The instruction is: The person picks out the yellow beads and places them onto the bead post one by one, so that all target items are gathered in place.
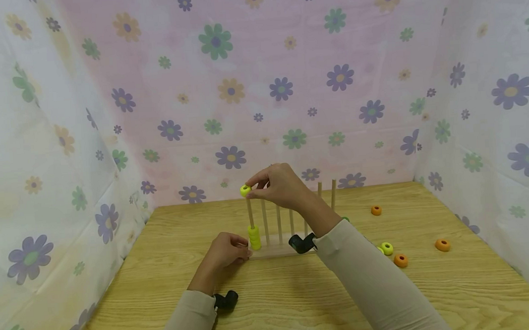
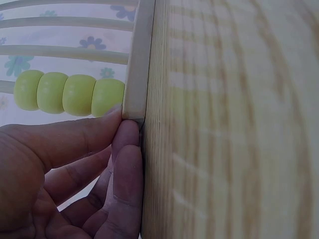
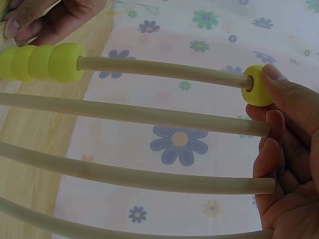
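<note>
A yellow bead point(image 1: 245, 190) capped the nine-o'clock rod point(image 1: 251, 215) of the wooden peg rack point(image 1: 276, 252), above four stacked yellow beads point(image 1: 254, 238).

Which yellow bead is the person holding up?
The yellow bead at the tip of the leftmost peg, pinched in the right hand. Four other yellow beads are stacked lower on that peg; more lie on the table.
</note>
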Demonstrator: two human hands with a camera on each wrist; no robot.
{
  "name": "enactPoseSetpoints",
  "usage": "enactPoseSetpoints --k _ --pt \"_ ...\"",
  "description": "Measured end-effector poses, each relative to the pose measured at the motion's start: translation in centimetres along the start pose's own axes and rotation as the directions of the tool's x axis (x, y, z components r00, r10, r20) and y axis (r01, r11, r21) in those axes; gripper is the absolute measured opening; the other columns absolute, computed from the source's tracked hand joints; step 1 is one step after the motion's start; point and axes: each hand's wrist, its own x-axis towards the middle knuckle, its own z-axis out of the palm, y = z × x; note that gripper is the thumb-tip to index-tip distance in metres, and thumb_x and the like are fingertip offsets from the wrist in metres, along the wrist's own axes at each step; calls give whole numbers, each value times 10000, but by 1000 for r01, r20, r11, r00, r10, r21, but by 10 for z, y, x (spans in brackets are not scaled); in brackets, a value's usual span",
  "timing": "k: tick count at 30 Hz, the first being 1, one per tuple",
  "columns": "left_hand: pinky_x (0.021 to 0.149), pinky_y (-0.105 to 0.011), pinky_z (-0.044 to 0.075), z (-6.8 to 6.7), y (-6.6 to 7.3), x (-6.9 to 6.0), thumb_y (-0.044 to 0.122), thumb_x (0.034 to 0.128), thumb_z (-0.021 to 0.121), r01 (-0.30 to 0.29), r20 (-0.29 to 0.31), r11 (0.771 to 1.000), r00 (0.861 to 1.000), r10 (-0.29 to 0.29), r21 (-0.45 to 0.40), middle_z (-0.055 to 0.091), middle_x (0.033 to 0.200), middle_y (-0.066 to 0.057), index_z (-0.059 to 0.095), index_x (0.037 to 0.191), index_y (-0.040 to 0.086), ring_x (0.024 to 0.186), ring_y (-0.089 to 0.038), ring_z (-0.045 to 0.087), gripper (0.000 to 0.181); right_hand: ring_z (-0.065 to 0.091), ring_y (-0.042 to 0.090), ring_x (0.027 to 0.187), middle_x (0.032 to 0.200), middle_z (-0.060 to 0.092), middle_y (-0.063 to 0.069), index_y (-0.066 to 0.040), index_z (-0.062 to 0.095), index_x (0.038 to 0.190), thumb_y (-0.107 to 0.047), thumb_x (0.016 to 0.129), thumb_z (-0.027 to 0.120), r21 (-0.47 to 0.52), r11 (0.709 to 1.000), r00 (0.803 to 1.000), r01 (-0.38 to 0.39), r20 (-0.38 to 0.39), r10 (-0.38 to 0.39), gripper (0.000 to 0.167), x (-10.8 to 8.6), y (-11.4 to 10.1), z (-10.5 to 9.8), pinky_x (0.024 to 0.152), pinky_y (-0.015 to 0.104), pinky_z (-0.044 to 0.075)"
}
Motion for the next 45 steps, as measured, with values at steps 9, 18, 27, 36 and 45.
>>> enactPoseSetpoints --k 9,18,27,36,45 --pt "741 -338 629 1 -1 1 103 914 790 6 0 1000 1000 -6 -3 755 977 -96 741 1167 -19 800 -164 726 286 661 89 686 833 751 -74 -154 829 1086 -278 893 840 -3 1000 1000 -7 5 7 230 -1 0 0 575 278 555" --pt "745 -339 630 0 0 1 105 919 786 10 2 1000 1000 -10 -3 758 979 -95 739 1173 -17 808 -171 731 285 666 76 693 811 746 -77 -158 831 1072 -289 881 850 -11 1000 1000 -1 1 1 233 0 1 1 590 277 564" --pt "730 -339 635 -1 0 2 73 908 791 13 3 1000 1000 -13 -9 767 973 -97 732 1187 -29 793 -178 741 303 668 64 705 833 754 -68 -161 834 1060 -289 887 846 -17 1000 1000 10 -1 -10 215 -1 1 1 593 273 565" --pt "725 -338 638 0 -1 4 62 899 799 15 -5 1000 1000 -15 -11 762 978 -103 739 1183 -24 782 -173 744 303 679 67 735 874 765 -69 -155 833 1072 -281 911 824 -5 1000 1000 0 9 0 205 -1 2 1 609 276 574" --pt "719 -340 637 1 -2 4 68 899 802 16 -14 1000 1000 -16 -4 760 977 -97 747 1173 -14 774 -167 742 291 670 76 718 872 760 -69 -173 835 1061 -288 904 831 -17 1000 1000 25 2 -25 195 -2 2 1 603 270 568"
